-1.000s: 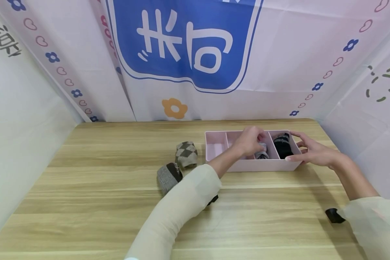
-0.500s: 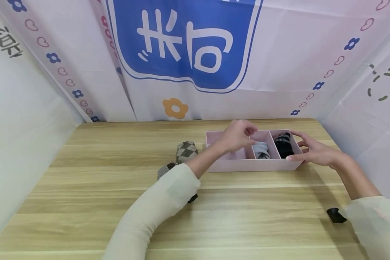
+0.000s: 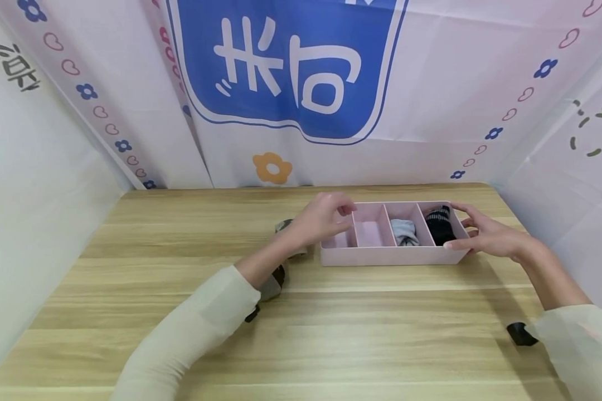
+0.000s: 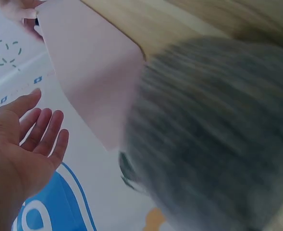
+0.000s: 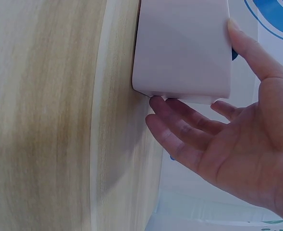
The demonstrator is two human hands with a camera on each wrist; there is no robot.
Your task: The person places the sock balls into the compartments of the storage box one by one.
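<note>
A pink divided box [image 3: 371, 256] stands on the table. Its right end is held by my right hand [image 3: 491, 234], thumb on the rim and fingers against the end wall. My left hand [image 3: 323, 220] hovers over the leftmost compartment, its fingers loosely bent and holding nothing; the left wrist view shows its palm [image 4: 23, 159] bare. A light grey rolled sock [image 3: 404, 231] lies in the third compartment from the left and a black patterned sock [image 3: 438, 227] in the rightmost. Left of the box, my left forearm partly hides a checked rolled sock [image 3: 283, 225] and a grey-and-black rolled sock [image 3: 272, 287].
The wooden table [image 3: 371, 334] runs back to a printed cloth wall [image 3: 431, 111], with white cloth at both sides. A small black device sits at each sleeve [image 3: 522, 334]. A blurred grey knit sock [image 4: 213, 130] looms large in the left wrist view.
My left hand has let go of the light grey sock in the third compartment and moved left over the box to its left end. My right hand has stayed at the right end.
</note>
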